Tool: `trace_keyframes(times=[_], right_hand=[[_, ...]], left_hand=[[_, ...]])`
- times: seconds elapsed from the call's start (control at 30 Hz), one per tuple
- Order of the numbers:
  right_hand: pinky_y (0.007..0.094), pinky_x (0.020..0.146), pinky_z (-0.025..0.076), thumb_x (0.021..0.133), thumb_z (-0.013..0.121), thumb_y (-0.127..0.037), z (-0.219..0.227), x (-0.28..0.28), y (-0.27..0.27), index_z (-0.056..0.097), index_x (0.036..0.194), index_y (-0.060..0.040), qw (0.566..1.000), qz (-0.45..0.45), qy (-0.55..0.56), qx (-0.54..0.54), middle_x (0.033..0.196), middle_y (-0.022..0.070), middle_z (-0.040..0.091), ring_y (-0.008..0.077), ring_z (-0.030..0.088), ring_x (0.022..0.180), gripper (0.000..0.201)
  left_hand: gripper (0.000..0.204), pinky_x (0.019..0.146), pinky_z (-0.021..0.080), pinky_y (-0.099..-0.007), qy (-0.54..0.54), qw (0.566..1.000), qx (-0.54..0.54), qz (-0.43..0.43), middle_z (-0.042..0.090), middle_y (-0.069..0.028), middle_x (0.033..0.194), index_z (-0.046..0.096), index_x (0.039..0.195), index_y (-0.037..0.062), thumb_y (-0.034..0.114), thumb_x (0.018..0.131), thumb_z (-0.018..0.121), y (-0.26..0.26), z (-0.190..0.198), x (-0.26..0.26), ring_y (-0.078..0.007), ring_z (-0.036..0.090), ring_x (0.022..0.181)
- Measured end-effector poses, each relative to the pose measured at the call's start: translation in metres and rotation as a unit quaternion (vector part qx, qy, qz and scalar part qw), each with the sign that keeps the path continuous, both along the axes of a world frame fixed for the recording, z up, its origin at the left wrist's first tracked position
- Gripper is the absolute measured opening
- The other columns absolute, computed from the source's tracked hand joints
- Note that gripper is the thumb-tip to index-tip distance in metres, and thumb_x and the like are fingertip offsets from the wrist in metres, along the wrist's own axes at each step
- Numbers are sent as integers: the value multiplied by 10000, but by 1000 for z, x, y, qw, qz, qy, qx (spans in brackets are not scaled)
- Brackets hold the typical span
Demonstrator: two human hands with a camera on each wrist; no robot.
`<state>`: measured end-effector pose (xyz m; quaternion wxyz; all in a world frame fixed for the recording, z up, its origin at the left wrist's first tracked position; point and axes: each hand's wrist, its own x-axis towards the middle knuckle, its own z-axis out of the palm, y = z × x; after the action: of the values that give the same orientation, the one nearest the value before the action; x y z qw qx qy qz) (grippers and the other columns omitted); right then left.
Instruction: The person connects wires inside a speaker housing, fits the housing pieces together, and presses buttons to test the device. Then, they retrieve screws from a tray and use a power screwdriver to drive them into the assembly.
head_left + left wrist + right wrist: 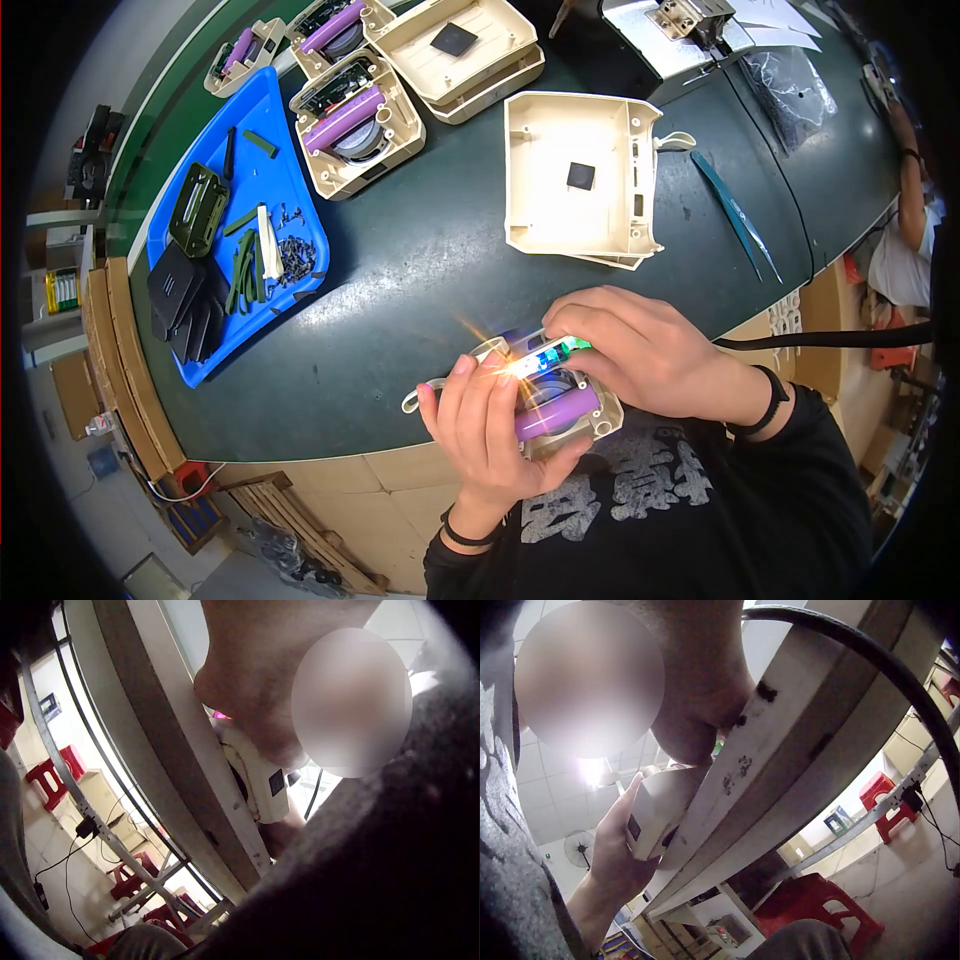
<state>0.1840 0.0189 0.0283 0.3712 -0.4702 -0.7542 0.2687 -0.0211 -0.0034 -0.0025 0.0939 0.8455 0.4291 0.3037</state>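
Note:
In the head view, my left hand (pixel 482 430) grips a cream plastic housing (pixel 608 418) at the table's near edge. Inside it lies a purple battery cell (pixel 560 412), with a round dark part partly hidden behind. My right hand (pixel 650 352) pinches the right end of a narrow circuit board (pixel 545 358) with glowing blue, green and bright orange-white lights. Left fingertips reach the board's other end, and glare hides detail there. Both wrist views show the housing's outer side (pixel 268 784) (pixel 656 806) beside the table edge; the left hand (pixel 615 851) wraps it from below.
An open cream case (pixel 545 205) and teal tweezers (pixel 735 215) lie ahead. At left, a blue tray (pixel 282 180) holds straps, black pads and screws; filled housings (pixel 395 165) stand beside it. A metal fixture (pixel 675 50) and plastic bag (pixel 790 90) sit far right, near another person's arm (pixel 908 190).

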Motion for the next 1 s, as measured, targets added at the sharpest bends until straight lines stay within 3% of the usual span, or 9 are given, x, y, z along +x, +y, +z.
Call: trace_keyframes(times=[0.63, 0.7, 0.83, 0.9, 1.0], right_hand=[[385, 747, 534, 826, 682, -72, 1, 1, 1, 547, 1086, 7, 1000, 10, -8, -14, 1034, 133, 586, 312, 624, 912, 304], [384, 746, 534, 826, 681, -73, -1, 1, -1, 548, 1092, 6, 1000, 7, -10, -5, 1035, 130, 587, 309, 625, 912, 307], [384, 744, 537, 830, 679, -77, 3, 3, -4, 551, 1125, -4, 1000, 1, -21, 15, 1031, 120, 588, 303, 627, 909, 330], [376, 740, 536, 809, 682, -70, 8, 5, -6, 567, 1114, -9, 999, -10, -20, 37, 1038, 115, 590, 292, 629, 909, 331], [360, 730, 530, 764, 682, -64, 15, 13, -11, 604, 1085, -19, 993, -43, -44, 99, 1054, 104, 595, 275, 629, 908, 333]], left_hand=[[872, 1152, 165, -562, -4, 1000, 5, 3, 494, -211, 1359, 435, 1373, -47, 640, 847, 541, 1, 1, 2, -394, 453, 1278], [761, 1148, 188, -550, -22, 1000, -4, 12, 560, -200, 1297, 506, 1266, -33, 592, 844, 605, 1, 5, 5, -384, 498, 1247], [759, 1144, 195, -550, -23, 1000, 8, 16, 558, -203, 1308, 513, 1257, -37, 586, 835, 612, 1, 5, 5, -387, 499, 1247], [833, 1152, 176, -558, -1, 1000, 6, 11, 508, -223, 1349, 434, 1372, -65, 576, 855, 558, 1, 4, 3, -404, 449, 1299], [783, 1137, 214, -552, -15, 1000, 15, 15, 552, -199, 1327, 489, 1306, -51, 559, 833, 621, 2, 6, 5, -392, 493, 1261]])
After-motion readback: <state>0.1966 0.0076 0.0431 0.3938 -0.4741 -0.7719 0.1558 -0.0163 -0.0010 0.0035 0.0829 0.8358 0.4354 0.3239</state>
